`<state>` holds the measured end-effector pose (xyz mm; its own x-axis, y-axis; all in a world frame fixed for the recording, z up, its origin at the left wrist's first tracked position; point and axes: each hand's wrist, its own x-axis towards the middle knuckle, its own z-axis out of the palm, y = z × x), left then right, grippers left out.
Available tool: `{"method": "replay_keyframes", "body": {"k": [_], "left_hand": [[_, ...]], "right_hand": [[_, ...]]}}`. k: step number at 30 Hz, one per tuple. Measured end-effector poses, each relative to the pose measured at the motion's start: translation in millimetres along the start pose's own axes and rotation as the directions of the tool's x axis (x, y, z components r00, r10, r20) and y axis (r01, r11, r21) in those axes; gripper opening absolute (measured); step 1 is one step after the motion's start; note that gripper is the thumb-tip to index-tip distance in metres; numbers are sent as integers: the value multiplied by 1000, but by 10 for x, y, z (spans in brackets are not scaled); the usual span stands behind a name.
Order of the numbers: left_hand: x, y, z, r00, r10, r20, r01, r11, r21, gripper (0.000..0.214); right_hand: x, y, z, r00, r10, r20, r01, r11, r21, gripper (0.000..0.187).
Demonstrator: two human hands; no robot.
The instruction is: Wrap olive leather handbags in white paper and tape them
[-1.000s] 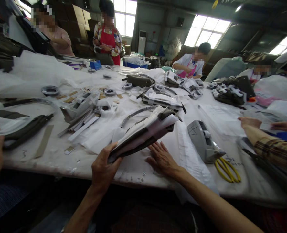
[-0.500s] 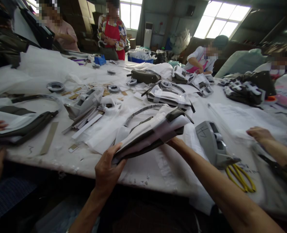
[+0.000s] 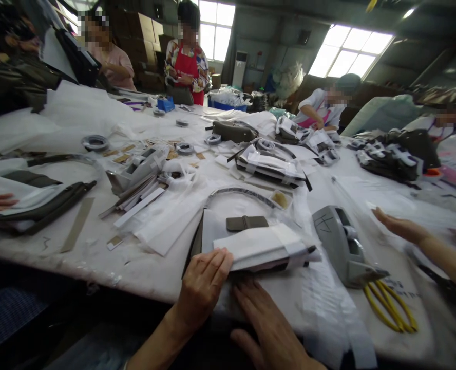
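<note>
Grip of the left hand (image 3: 205, 285) lies over the near-left edge of a white-wrapped bag (image 3: 257, 241), thumb hidden, so I cannot tell whether it clasps. Free of any hold, the right hand (image 3: 268, 321) spreads its fingers at the bag's near edge. The bag rests on the tabletop (image 3: 143, 267) near its front, left of a grey tape dispenser (image 3: 334, 241) and yellow loops (image 3: 385, 306).

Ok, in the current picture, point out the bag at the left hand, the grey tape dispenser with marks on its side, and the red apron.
Bag (image 3: 247, 222), head view: on its dark tab.
Grey tape dispenser (image 3: 331, 244), head view: on its marked side.
Red apron (image 3: 186, 66), head view: on its bib.
</note>
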<state>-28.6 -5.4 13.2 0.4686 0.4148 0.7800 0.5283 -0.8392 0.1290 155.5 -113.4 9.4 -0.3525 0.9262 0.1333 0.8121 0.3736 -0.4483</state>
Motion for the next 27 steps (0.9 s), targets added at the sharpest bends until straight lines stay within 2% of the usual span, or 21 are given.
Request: {"method": "replay_keyframes", "body": {"k": [3,6,8,10,12,15,18,22,27], "left_hand": [[-53,-13,6,996,84,37,-84,996,-4,36],[-63,-91,-20,988,140,59,-140,990,-2,37],[-49,-147,-31,982,174,68,-174,985,-5,37],[-33,-186,-32,979,190,73,-190,982,-13,37],[-27,-207,-26,979,187,76,-185,982,-26,38],[-37,-221,-14,982,183,50,-181,982,-48,39],[-56,-229,16,983,184,19,-182,981,-63,39],[-53,-219,114,984,176,17,-175,984,-42,39],[15,-189,222,981,194,-2,-194,981,-6,36]], "right_hand": [[112,7,-418,995,-34,-92,47,989,140,30],[467,168,-907,955,109,-274,-76,989,130,16],[839,369,-1149,945,201,-259,-189,979,73,15],[1247,614,-1271,931,336,-146,-343,939,-28,14],[1618,852,-1275,849,528,14,-523,843,-122,23],[2011,1108,-1131,768,633,94,-618,772,-146,35],[2229,1198,-928,745,659,109,-649,752,-112,31],[2428,1154,-702,739,652,171,-660,751,-12,17],[2586,1047,-592,734,644,215,-677,719,157,17]]}}
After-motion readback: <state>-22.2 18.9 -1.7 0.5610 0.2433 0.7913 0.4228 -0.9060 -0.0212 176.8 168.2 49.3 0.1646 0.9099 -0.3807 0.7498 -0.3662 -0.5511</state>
